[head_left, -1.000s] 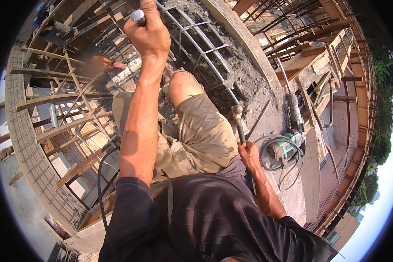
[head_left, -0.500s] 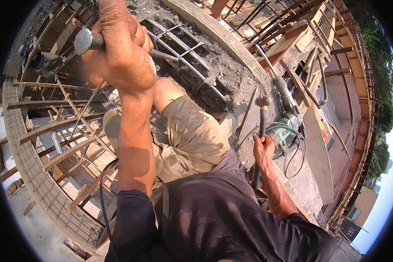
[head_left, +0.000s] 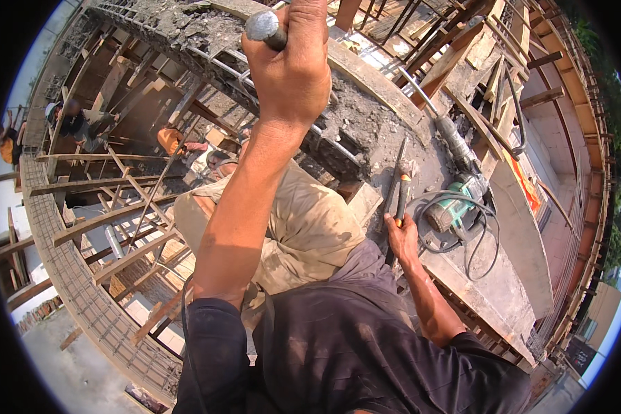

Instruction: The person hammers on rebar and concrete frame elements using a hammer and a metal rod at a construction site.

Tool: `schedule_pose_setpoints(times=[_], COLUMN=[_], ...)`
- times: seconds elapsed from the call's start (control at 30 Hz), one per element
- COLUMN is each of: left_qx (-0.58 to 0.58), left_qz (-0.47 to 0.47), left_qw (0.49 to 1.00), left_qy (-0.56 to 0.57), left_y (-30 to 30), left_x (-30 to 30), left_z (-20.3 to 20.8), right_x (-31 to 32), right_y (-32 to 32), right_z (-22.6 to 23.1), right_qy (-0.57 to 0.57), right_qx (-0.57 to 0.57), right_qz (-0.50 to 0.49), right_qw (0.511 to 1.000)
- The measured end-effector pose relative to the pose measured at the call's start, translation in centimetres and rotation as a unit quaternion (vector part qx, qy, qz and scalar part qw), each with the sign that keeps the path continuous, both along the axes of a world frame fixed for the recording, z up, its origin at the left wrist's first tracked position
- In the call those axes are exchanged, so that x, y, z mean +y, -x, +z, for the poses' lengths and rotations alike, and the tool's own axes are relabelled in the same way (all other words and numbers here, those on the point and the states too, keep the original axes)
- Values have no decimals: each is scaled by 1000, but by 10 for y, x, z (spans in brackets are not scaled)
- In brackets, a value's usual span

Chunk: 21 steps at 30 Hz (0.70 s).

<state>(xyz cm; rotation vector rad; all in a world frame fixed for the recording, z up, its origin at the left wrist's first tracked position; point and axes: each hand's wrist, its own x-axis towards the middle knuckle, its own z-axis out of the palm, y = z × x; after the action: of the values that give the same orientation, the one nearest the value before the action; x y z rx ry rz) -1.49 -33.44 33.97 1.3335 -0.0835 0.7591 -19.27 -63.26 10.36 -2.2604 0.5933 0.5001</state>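
My left hand (head_left: 286, 79) is raised over the broken concrete, its fingers wrapped round a steel chisel. The round, flattened head of the chisel (head_left: 263, 27) sticks out beside the thumb; the hand hides most of its shaft. Beyond my knee, bare reinforcing bars (head_left: 334, 146) cross a cavity in the rough concrete beam (head_left: 376, 124). At my right side, my right hand (head_left: 401, 238) grips a hammer (head_left: 401, 196) by its dark, orange-banded handle, with the dusty head upward. A pointed metal bar (head_left: 395, 176) lies just left of the hammer.
A green-and-grey demolition hammer (head_left: 455, 203) with a long bit rests right of my right hand, its black cable (head_left: 486, 241) looped beside it. Timber props (head_left: 103, 183) span a drop on the left, where other people (head_left: 83, 124) are below. Loose boards (head_left: 486, 69) lie far right.
My left hand has moved right and upward in view with the chisel. The hammer in my right hand has shifted a little left and down, and the view has turned slightly.
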Motion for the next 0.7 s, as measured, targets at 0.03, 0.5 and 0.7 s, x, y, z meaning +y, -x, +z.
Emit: schedule_pose_setpoints(times=[0.03, 0.5, 0.7], left_qx=[-102, -55, -82], left_qz=[-26, 22, -55], left_qw=[994, 998, 978], left_qy=[32, 23, -182], left_y=[-12, 39, 79], left_x=[6, 3, -68], left_z=[1, 46, -3], right_x=[4, 9, 58], right_y=[-3, -53, -89], right_z=[4, 89, 132], right_qy=[11, 69, -338], right_qx=[7, -39, -39], right_qz=[26, 202, -13], right_qw=[1000, 976, 940])
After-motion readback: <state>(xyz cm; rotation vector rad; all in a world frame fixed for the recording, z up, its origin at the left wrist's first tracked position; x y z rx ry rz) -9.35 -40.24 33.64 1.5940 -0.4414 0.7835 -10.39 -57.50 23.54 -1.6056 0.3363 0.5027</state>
